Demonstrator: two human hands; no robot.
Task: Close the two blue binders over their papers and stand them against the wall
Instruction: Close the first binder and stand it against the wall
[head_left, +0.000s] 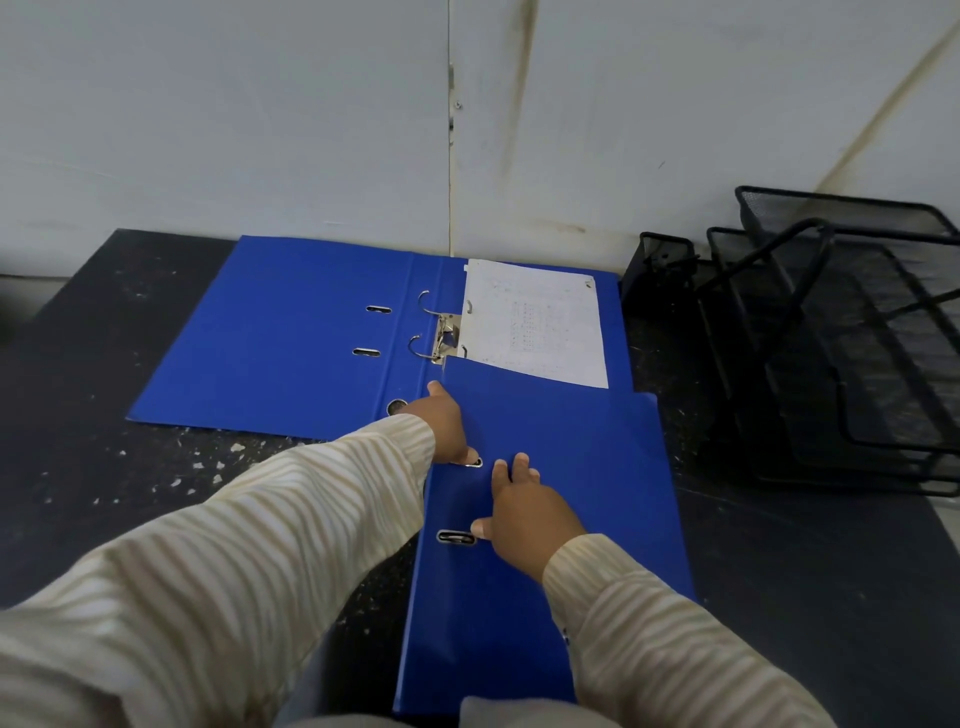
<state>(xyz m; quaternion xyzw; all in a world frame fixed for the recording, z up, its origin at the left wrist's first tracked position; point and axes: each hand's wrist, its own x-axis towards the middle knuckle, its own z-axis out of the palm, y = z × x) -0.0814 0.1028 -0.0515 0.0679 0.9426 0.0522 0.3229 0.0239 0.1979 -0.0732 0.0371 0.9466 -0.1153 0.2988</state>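
On a dark speckled desk (104, 493) below the head camera, two blue binders lie where a person in striped sleeves works. Under both hands, the near binder (571, 519) lies closed and flat, its far corner overlapping the far binder (270, 338), which sits spread open just beyond the fingertips with its rings (423, 325) parted and its papers (535, 322) bare.

Risk, as a judgement: lifting the near binder toward the wall (234, 130) could drag that overlapping corner across the open rings or scuff the loose sheets; and the far cover, swung shut with the rings still parted, could pinch or miss the pages. A black mesh tray (831, 338), well to the right of the fingers, crowds the standing space.

Left hand (441, 426) reaches forward at the near binder's spine edge, fingers curled down at the upper slot; whether they grip the edge or merely press cannot be told. Right hand (524, 514) lies palm-down on the cover, fingers spread and extended, thumb at the lower slot, clasping nothing.
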